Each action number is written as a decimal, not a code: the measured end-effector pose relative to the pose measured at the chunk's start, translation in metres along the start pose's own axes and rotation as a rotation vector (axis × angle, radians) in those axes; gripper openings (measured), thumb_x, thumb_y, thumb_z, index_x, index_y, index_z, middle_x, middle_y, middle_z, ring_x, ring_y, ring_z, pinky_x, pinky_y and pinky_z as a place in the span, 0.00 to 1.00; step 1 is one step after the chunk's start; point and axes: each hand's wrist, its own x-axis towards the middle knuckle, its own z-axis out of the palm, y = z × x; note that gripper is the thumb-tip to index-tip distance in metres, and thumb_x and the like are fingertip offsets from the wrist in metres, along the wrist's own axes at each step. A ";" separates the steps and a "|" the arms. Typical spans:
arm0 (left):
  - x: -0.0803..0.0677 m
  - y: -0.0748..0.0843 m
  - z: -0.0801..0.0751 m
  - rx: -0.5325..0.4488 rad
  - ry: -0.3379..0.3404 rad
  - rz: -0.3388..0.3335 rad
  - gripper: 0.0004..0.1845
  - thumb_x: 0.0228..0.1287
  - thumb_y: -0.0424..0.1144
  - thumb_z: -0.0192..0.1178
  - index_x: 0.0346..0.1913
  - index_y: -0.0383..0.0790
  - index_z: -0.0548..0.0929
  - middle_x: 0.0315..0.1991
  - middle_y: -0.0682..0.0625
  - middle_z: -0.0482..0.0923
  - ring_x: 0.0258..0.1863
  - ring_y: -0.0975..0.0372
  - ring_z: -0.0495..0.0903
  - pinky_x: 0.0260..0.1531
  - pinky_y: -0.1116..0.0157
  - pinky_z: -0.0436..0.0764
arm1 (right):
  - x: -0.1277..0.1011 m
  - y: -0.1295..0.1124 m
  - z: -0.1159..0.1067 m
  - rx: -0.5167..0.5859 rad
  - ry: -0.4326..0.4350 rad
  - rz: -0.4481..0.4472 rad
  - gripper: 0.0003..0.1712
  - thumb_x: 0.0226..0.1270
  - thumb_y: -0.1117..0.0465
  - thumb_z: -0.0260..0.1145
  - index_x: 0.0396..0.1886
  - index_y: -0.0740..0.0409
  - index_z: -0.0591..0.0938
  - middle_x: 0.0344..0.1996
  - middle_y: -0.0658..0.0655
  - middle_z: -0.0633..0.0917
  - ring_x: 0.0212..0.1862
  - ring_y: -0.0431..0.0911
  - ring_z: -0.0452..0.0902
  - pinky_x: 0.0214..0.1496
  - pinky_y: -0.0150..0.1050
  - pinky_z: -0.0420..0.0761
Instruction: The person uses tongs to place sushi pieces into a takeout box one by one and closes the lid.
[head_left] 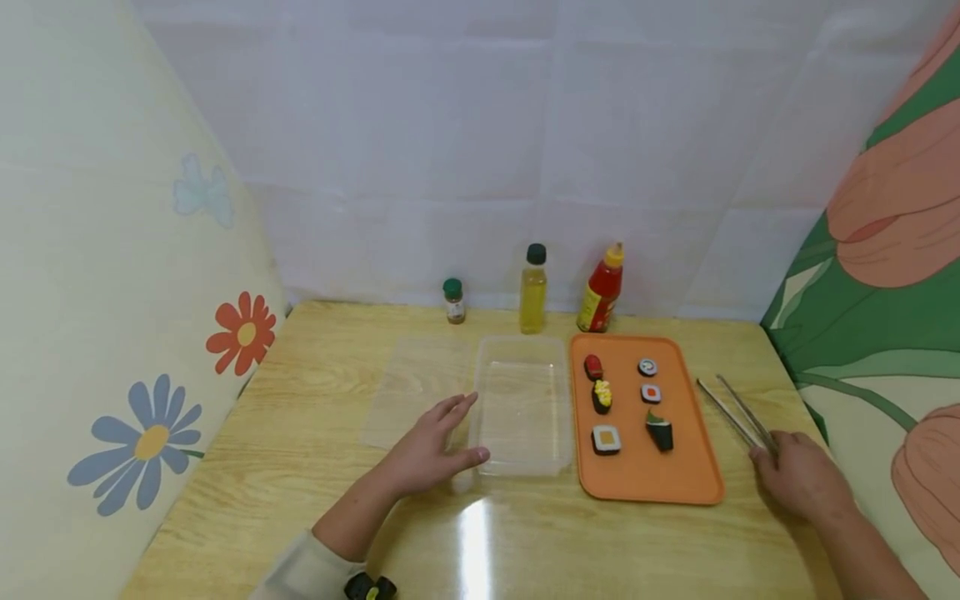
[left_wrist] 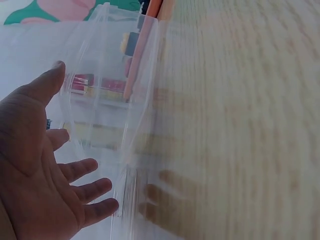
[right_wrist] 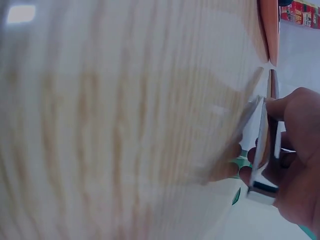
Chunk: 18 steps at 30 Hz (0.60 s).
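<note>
Currently my left hand [head_left: 427, 454] lies spread against the clear rectangular plastic container [head_left: 522, 408] on the wooden counter [head_left: 300, 467], my right hand [head_left: 802, 475] pinches long metal tongs [head_left: 738, 412], and the flat orange tray [head_left: 675, 475] holds six sushi pieces [head_left: 602, 397], details blurred.

Orange tray [head_left: 645, 479], clear plastic container [head_left: 522, 462], silver tongs [head_left: 733, 410], red sauce btl w/ yellow cap [head_left: 602, 289], yellow oil btl [head_left: 533, 290], light wood-grain table [head_left: 300, 467], floral side panels.
</note>
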 end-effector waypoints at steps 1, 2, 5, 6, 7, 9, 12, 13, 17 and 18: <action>0.000 0.000 0.000 -0.006 -0.005 -0.006 0.50 0.67 0.67 0.64 0.84 0.55 0.55 0.82 0.41 0.52 0.77 0.38 0.57 0.67 0.33 0.65 | 0.000 0.000 -0.001 0.005 0.007 0.004 0.32 0.81 0.54 0.56 0.57 0.87 0.73 0.46 0.83 0.77 0.49 0.78 0.75 0.50 0.69 0.76; 0.001 0.000 0.000 -0.013 -0.009 -0.011 0.50 0.67 0.67 0.64 0.84 0.55 0.55 0.82 0.42 0.52 0.77 0.38 0.56 0.67 0.33 0.65 | 0.000 -0.001 -0.001 0.010 0.015 0.008 0.33 0.81 0.53 0.55 0.57 0.87 0.73 0.47 0.84 0.77 0.50 0.79 0.75 0.50 0.69 0.76; 0.001 0.000 0.001 -0.028 -0.015 -0.016 0.50 0.67 0.66 0.65 0.84 0.55 0.54 0.82 0.41 0.53 0.77 0.37 0.56 0.67 0.33 0.65 | -0.002 -0.003 -0.002 0.027 0.032 0.022 0.34 0.82 0.52 0.54 0.59 0.87 0.72 0.47 0.84 0.76 0.49 0.78 0.75 0.49 0.70 0.75; 0.001 0.000 0.001 -0.031 -0.016 -0.018 0.50 0.66 0.65 0.65 0.84 0.55 0.54 0.82 0.41 0.53 0.77 0.37 0.56 0.67 0.32 0.65 | -0.002 -0.004 -0.003 0.033 0.040 0.024 0.34 0.82 0.52 0.54 0.59 0.87 0.72 0.47 0.83 0.75 0.49 0.78 0.75 0.49 0.70 0.75; 0.001 0.001 0.001 -0.033 -0.015 -0.018 0.50 0.66 0.65 0.65 0.84 0.55 0.54 0.82 0.41 0.53 0.77 0.37 0.56 0.66 0.32 0.65 | -0.003 -0.005 -0.003 0.037 0.050 0.025 0.34 0.82 0.51 0.54 0.60 0.86 0.72 0.48 0.83 0.75 0.49 0.78 0.75 0.48 0.70 0.75; 0.001 0.001 0.001 -0.037 -0.015 -0.019 0.50 0.66 0.65 0.66 0.84 0.55 0.55 0.82 0.41 0.53 0.77 0.36 0.56 0.66 0.32 0.65 | -0.005 -0.007 -0.003 0.041 0.075 0.021 0.34 0.83 0.51 0.54 0.60 0.86 0.72 0.48 0.83 0.75 0.49 0.78 0.75 0.48 0.70 0.75; 0.000 0.001 0.001 -0.035 -0.015 -0.023 0.50 0.66 0.65 0.66 0.84 0.56 0.55 0.82 0.41 0.52 0.77 0.36 0.55 0.66 0.32 0.65 | -0.007 -0.010 -0.002 0.035 0.129 -0.001 0.33 0.82 0.53 0.56 0.61 0.85 0.72 0.50 0.83 0.74 0.49 0.79 0.74 0.48 0.72 0.75; 0.000 0.001 0.001 -0.036 -0.014 -0.022 0.50 0.66 0.65 0.66 0.84 0.56 0.55 0.82 0.41 0.52 0.77 0.36 0.55 0.66 0.32 0.65 | -0.007 -0.012 -0.002 0.033 0.150 -0.008 0.32 0.82 0.53 0.57 0.61 0.85 0.72 0.51 0.83 0.74 0.50 0.79 0.74 0.48 0.72 0.74; 0.000 0.001 0.001 -0.035 -0.008 -0.026 0.50 0.65 0.65 0.66 0.84 0.56 0.55 0.82 0.40 0.52 0.77 0.36 0.55 0.66 0.32 0.65 | -0.008 -0.016 -0.003 0.032 0.215 -0.034 0.31 0.81 0.53 0.60 0.61 0.83 0.73 0.51 0.82 0.75 0.49 0.79 0.74 0.47 0.72 0.74; 0.000 0.001 0.000 -0.036 -0.004 -0.023 0.50 0.66 0.65 0.66 0.84 0.55 0.55 0.82 0.40 0.52 0.77 0.36 0.56 0.66 0.31 0.65 | -0.008 -0.017 -0.004 0.034 0.222 -0.039 0.31 0.81 0.53 0.60 0.61 0.83 0.74 0.51 0.82 0.75 0.49 0.78 0.74 0.47 0.72 0.74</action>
